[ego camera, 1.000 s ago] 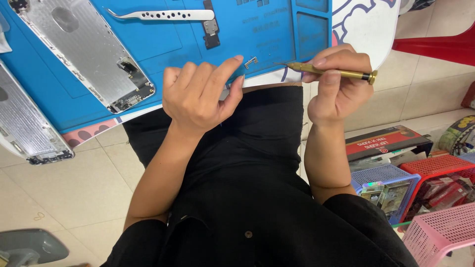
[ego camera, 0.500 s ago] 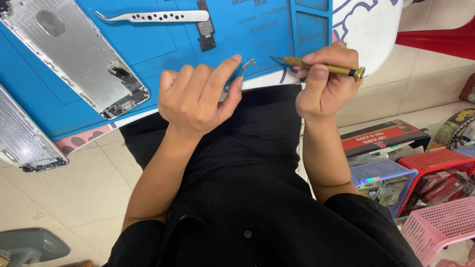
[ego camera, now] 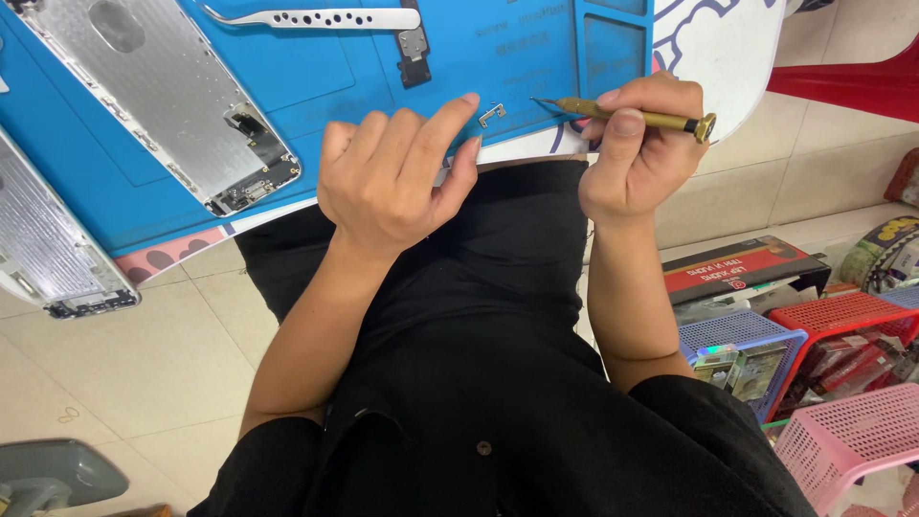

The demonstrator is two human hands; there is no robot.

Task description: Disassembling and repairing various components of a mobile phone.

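Over blue mat (ego camera: 287,86) | left hand (ego camera: 392,182) empty — right hand (ego camera: 637,153) grips brass screwdriver (ego camera: 632,115)

A flat rectangular box (ego camera: 742,268), red and black with a pale label strip, lies on the floor at the right. Below it, small printed packets (ego camera: 742,369), seemingly greenish, fill a blue basket (ego camera: 766,330) beside a red basket (ego camera: 852,316).

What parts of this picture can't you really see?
Head view only:
- Under the left hand: its own fingers hide whatever it pinches.
- Small metal bracket: too tiny to identify.
- Screwdriver tip: too fine to tell its type.
- Phone housing and second panel: cut off by the edges.
- Basket contents: blurred.
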